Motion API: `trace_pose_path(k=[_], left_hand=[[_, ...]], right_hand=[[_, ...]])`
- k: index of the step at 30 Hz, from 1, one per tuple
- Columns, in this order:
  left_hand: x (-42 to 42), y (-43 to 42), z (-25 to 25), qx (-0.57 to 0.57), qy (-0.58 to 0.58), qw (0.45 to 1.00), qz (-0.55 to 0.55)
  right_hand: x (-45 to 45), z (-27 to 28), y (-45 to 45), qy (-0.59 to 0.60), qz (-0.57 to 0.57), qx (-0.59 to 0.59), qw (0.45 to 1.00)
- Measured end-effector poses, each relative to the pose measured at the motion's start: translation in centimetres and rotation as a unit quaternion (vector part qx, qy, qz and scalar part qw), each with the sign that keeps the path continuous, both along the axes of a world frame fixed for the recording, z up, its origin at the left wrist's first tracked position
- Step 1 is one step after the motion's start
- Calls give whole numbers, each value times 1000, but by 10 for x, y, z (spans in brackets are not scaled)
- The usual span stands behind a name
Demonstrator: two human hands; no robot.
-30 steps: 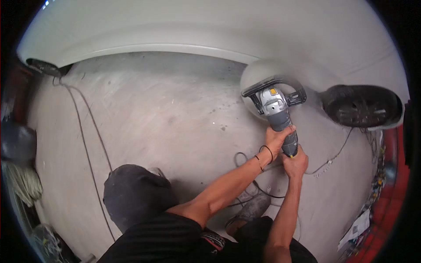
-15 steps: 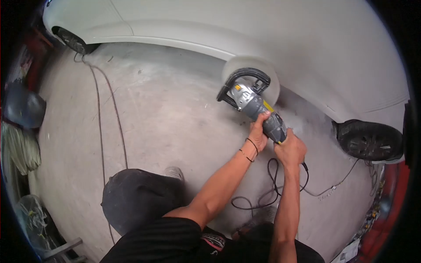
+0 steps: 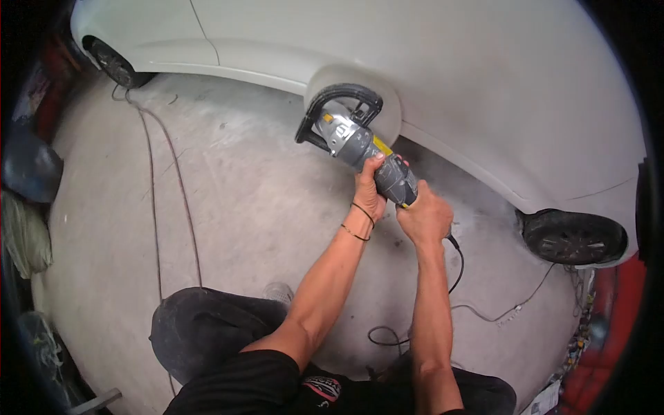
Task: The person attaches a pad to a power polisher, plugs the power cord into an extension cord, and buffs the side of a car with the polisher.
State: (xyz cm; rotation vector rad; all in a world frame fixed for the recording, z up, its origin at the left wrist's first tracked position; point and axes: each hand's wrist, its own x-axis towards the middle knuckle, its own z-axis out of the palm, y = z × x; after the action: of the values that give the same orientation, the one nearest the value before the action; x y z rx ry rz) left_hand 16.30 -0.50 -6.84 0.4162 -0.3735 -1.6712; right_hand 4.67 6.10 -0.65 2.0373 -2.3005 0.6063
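Note:
Both my hands grip a grey and black car polisher (image 3: 356,146) with a yellow label and a black loop handle at its front. My left hand (image 3: 372,187) wraps around the middle of its body. Behind it, my right hand (image 3: 425,216) is closed around the rear grip, where the black power cord (image 3: 458,266) comes out. A large round pale pad (image 3: 389,114) shows behind the tool's head, against the lower side of a light-coloured car (image 3: 470,83). The pad's contact face is hidden.
Two car wheels stand on the concrete floor, one wheel (image 3: 579,236) at right and one wheel (image 3: 114,62) at far left. A long hose or cable (image 3: 181,187) runs along the floor at left. My bent knee (image 3: 207,328) is at lower left; red objects (image 3: 615,325) line the right edge.
The polisher, with both hands on it, has moved left along the car's lower side. The cord has shifted with it.

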Motion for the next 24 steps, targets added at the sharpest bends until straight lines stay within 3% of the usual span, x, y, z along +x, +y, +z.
trace_pose_path(k=[5,9,14,21,24], left_hand=[[-1,-1,-34,66,11,998,-16],[17,-5,-11,125,5,992,-14],[18,-9,-4,54,-44,997,22],[8,2,-7,83,-14,996,-38],[-39,27,2,108,-82,986,-97]], right_hand=[[1,-4,2,36,-21,101,994],[18,-2,-2,-16,-38,90,995],[23,-12,-2,-68,-81,96,990],[25,3,18,-40,-123,79,988],[-17,2,46,-51,-173,94,979]])
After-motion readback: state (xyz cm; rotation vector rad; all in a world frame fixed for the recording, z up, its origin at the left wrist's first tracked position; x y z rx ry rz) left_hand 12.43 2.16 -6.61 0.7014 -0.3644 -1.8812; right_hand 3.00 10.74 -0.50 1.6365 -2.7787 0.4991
